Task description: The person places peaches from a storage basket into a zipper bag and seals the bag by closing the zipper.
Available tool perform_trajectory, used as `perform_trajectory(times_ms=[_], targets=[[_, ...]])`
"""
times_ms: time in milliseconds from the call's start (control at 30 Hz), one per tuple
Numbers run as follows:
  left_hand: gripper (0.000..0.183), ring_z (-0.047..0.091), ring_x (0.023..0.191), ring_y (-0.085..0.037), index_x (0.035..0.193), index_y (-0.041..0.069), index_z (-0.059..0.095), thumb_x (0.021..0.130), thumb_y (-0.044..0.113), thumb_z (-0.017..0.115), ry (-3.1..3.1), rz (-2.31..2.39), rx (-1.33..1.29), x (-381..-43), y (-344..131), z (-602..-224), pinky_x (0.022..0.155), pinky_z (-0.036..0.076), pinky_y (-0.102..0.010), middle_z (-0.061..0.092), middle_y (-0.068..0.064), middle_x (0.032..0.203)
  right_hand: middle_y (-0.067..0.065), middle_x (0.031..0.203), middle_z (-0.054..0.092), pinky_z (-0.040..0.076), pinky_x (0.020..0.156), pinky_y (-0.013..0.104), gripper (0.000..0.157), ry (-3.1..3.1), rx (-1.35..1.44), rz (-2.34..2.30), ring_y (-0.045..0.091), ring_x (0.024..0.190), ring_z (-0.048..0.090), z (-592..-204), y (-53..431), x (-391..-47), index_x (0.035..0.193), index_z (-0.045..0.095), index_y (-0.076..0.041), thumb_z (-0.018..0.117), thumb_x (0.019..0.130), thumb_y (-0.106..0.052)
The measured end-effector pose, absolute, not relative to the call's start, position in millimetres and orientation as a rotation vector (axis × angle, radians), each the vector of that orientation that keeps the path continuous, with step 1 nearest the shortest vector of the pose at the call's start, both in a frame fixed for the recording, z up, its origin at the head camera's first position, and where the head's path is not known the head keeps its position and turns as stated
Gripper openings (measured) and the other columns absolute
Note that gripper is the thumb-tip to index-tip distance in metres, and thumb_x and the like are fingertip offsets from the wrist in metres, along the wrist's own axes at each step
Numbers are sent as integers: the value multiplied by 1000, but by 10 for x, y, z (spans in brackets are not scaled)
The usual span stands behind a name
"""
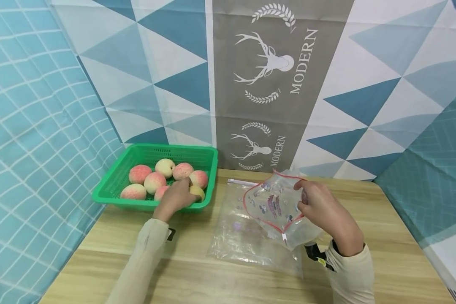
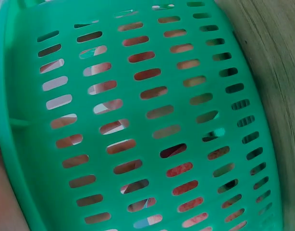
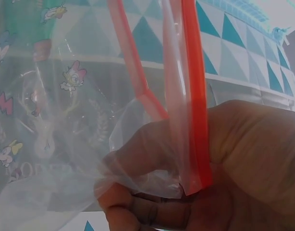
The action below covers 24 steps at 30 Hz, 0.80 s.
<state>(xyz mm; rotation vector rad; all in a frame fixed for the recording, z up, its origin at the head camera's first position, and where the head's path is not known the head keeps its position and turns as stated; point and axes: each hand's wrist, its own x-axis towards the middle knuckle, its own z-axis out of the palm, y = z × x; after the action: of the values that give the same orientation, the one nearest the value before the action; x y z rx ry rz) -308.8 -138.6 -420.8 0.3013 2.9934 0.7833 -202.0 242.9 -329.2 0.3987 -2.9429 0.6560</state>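
My left hand (image 1: 176, 195) reaches over the near rim of a green plastic basket (image 1: 108, 200). Its fingers and thumb grip a yellowish peach (image 1: 197, 192) in the basket's near right corner. Several pink and cream peaches (image 1: 155, 183) lie around it. On the right, my right hand (image 1: 319, 204) pinches the edge of a clear zip bag (image 1: 264, 202) with a red zip strip and cartoon prints. The bag's mouth gapes towards the left. In the right wrist view, the red strip (image 3: 198, 96) passes between thumb and fingers. The left wrist view shows mostly the basket's slotted wall (image 2: 152, 110).
A second clear bag (image 1: 247, 249) with a white zip strip (image 1: 241, 182) lies flat on the wooden table (image 1: 197, 278), partly under the raised bag. A patterned cloth backdrop (image 1: 247, 139) stands behind the table, and blue gridded cloth (image 1: 34, 139) borders the left side.
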Motion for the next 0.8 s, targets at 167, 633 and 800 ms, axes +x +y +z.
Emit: perform_trajectory(times_ms=[167, 633, 800], targets=[[37, 34, 54, -16, 82, 5, 49, 84, 29, 77, 3009, 836, 296, -3045, -1395, -4222, 50, 28, -30, 35, -2, 66, 2, 63, 47, 39, 49, 27, 33, -2966, 380, 653, 14, 56, 43, -3291, 2417, -2033, 114, 61, 7, 62, 81, 5], [51, 56, 70, -24, 108, 1, 62, 78, 36, 82, 3122, 862, 341, -3021, -1354, -4295, 55, 45, -34, 61, -13, 92, 0, 61, 46, 38, 50, 27, 33, -2947, 390, 649, 13, 53, 42, -3343, 2455, -2003, 114, 61, 8, 60, 82, 7], [51, 57, 86, -34, 111, 3, 63, 78, 37, 82, 3195, 875, 365, -3009, -1368, -4296, 62, 48, -41, 59, -19, 105, 1, 66, 49, 40, 52, 28, 33, -2926, 379, 626, 13, 55, 44, -3347, 2416, -1983, 114, 62, 8, 61, 81, 6]])
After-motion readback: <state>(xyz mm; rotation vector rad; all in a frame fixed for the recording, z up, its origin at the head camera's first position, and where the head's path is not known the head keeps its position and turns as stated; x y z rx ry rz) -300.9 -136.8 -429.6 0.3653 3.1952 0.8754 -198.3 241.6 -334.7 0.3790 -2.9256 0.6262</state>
